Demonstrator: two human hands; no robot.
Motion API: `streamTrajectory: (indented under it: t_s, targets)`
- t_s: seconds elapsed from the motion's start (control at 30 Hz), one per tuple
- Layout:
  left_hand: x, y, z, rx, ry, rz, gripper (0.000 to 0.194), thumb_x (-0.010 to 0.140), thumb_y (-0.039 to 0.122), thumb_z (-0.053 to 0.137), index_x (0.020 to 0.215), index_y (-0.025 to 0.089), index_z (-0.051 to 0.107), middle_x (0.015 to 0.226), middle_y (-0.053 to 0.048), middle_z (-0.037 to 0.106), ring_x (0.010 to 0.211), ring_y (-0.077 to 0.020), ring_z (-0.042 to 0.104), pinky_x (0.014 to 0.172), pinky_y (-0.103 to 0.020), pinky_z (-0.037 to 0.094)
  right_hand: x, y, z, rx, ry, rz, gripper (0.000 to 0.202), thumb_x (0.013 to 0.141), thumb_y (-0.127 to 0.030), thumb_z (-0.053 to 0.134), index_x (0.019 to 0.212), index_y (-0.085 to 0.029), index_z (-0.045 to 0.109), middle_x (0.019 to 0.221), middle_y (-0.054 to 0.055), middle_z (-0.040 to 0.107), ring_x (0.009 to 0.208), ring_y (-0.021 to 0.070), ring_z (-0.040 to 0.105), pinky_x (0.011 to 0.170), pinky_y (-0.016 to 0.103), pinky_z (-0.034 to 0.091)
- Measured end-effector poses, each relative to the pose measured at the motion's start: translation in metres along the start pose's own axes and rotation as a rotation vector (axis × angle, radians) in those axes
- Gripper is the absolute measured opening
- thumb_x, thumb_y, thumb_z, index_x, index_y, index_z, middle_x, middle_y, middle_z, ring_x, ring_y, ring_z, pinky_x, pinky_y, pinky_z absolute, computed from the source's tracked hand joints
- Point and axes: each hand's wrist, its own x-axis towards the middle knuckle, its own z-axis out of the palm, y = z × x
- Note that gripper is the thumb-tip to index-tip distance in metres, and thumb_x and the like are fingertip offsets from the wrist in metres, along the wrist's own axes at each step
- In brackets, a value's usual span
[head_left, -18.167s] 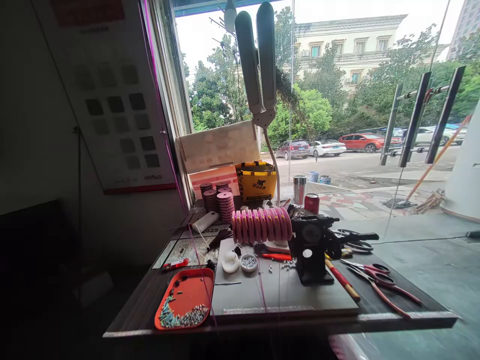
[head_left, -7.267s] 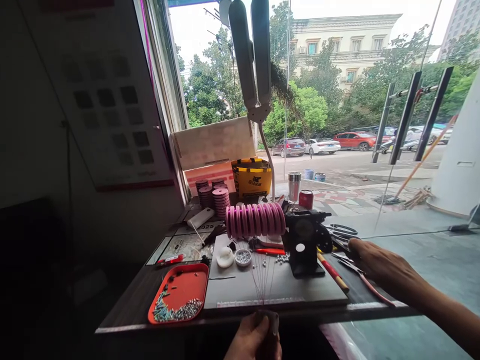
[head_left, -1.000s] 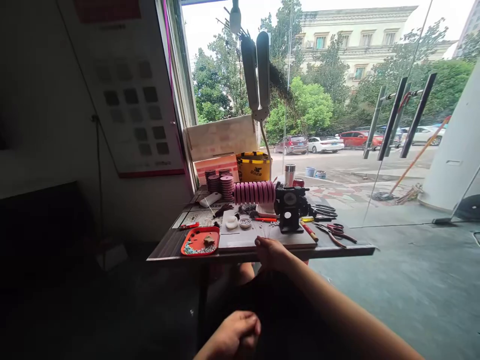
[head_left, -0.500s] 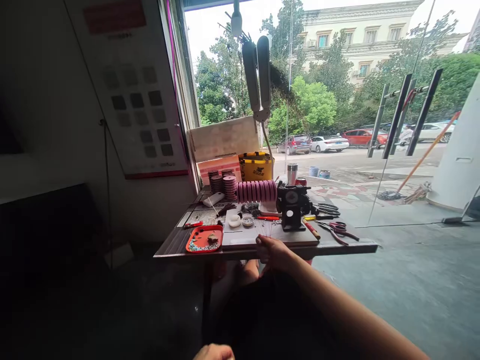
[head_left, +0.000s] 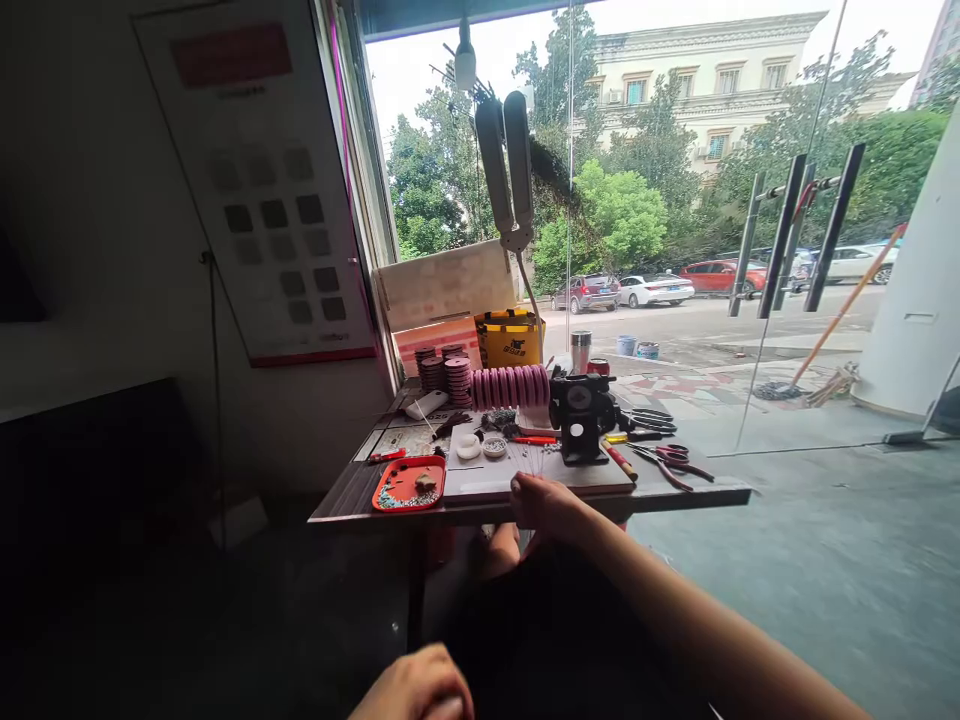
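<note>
My right hand (head_left: 543, 503) reaches out to the front edge of the grey mat (head_left: 480, 483). Its fingers are closed where a fan of thin lines (head_left: 534, 458) comes down from the row of pink spools (head_left: 511, 386). My left hand (head_left: 416, 688) is a closed fist at the bottom of the view, well back from the table; nothing shows in it. A black hand-crank winder (head_left: 581, 417) stands just right of the spools.
The dark table (head_left: 697, 493) also carries a red tray (head_left: 409, 482) of small parts, two small white bowls (head_left: 481, 447), red pliers and scissors (head_left: 673, 461), stacked spools (head_left: 446, 372), a yellow bag (head_left: 510, 340) and a desk lamp (head_left: 506, 165). Glass doors stand to the right.
My left fist sank to the bottom edge, then rose again. My right hand has stayed at the mat's front edge. Since the oldest frames I have backed away from the table.
</note>
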Motion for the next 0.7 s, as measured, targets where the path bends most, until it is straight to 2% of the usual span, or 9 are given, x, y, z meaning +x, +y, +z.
streamTrajectory:
  t_s: [0.1,0.17,0.27,0.3,0.37,0.43,0.5,0.57,0.7]
  targets:
    - [0.028,0.003,0.009,-0.223,0.302,-0.041,0.014,0.072,0.022,0.06,0.084,0.019,0.068,0.083,-0.004,0.064,0.069,-0.0178,0.05,0.069,-0.029,0.037,0.001,0.001,0.001,0.016,-0.011,0.007,0.025,0.091,-0.039,0.051,0.096,-0.015,0.056,0.079,-0.002,0.058,0.057,0.0079,0.054,0.051,0.023,0.047]
    - [0.057,-0.003,0.019,-0.367,0.383,-0.039,0.033,0.067,0.018,0.063,0.101,0.017,0.063,0.101,-0.007,0.063,0.07,-0.0152,0.048,0.074,-0.029,0.038,0.0,0.001,0.004,0.024,-0.025,0.009,0.025,0.091,-0.039,0.051,0.096,-0.015,0.056,0.079,-0.002,0.058,0.057,0.0081,0.054,0.052,0.023,0.047]
    - [0.102,-0.019,0.033,-0.575,0.334,-0.034,0.068,0.06,0.021,0.068,0.124,0.02,0.047,0.127,-0.012,0.05,0.058,-0.0077,0.046,0.058,-0.025,0.039,-0.004,0.0,0.01,0.021,-0.047,0.009,0.025,0.091,-0.039,0.051,0.095,-0.015,0.057,0.078,-0.002,0.058,0.057,0.0083,0.055,0.053,0.024,0.048]
    - [0.114,-0.024,0.038,-0.646,0.287,-0.022,0.075,0.057,0.025,0.069,0.127,0.021,0.043,0.128,-0.012,0.05,0.054,-0.0059,0.046,0.052,-0.023,0.038,-0.005,-0.001,0.012,0.019,-0.051,0.004,0.025,0.091,-0.039,0.051,0.094,-0.015,0.057,0.078,-0.002,0.058,0.057,0.0083,0.054,0.053,0.024,0.048]
    - [0.128,-0.032,0.044,-0.747,0.177,-0.003,0.075,0.053,0.035,0.072,0.122,0.018,0.049,0.107,-0.011,0.063,0.046,-0.0056,0.046,0.046,-0.023,0.035,-0.007,-0.002,0.014,0.014,-0.055,-0.008,0.025,0.091,-0.039,0.051,0.093,-0.015,0.057,0.077,-0.002,0.057,0.057,0.0082,0.054,0.053,0.024,0.048]
    - [0.128,-0.039,0.05,-0.775,0.099,-0.008,0.061,0.049,0.044,0.075,0.098,0.011,0.063,0.068,-0.005,0.068,0.041,-0.0079,0.047,0.044,-0.023,0.033,-0.008,-0.003,0.014,0.01,-0.052,-0.018,0.025,0.091,-0.039,0.051,0.092,-0.015,0.057,0.076,-0.003,0.057,0.056,0.0078,0.054,0.052,0.023,0.047]
    - [0.117,-0.046,0.053,-0.766,0.096,-0.039,0.049,0.047,0.052,0.076,0.07,0.011,0.065,0.043,0.002,0.056,0.034,-0.0078,0.042,0.04,-0.023,0.028,-0.008,-0.003,0.013,0.005,-0.046,-0.018,0.025,0.091,-0.039,0.051,0.091,-0.015,0.057,0.074,-0.003,0.056,0.054,0.0073,0.052,0.05,0.022,0.046]
    - [0.097,-0.055,0.055,-0.76,0.152,-0.084,0.049,0.049,0.059,0.073,0.061,0.013,0.06,0.036,0.006,0.049,0.032,-0.0059,0.035,0.038,-0.022,0.023,-0.007,-0.003,0.012,0.0,-0.038,-0.011,0.026,0.091,-0.04,0.051,0.091,-0.015,0.056,0.073,-0.004,0.056,0.052,0.0069,0.051,0.048,0.022,0.045]
    - [0.053,-0.071,0.052,-0.756,0.253,-0.186,0.052,0.053,0.066,0.068,0.069,0.017,0.056,0.04,0.009,0.047,0.034,-0.006,0.033,0.039,-0.022,0.02,-0.009,0.0,0.014,-0.006,-0.025,-0.007,0.027,0.091,-0.041,0.05,0.091,-0.015,0.057,0.074,-0.003,0.057,0.054,0.0078,0.053,0.051,0.024,0.047]
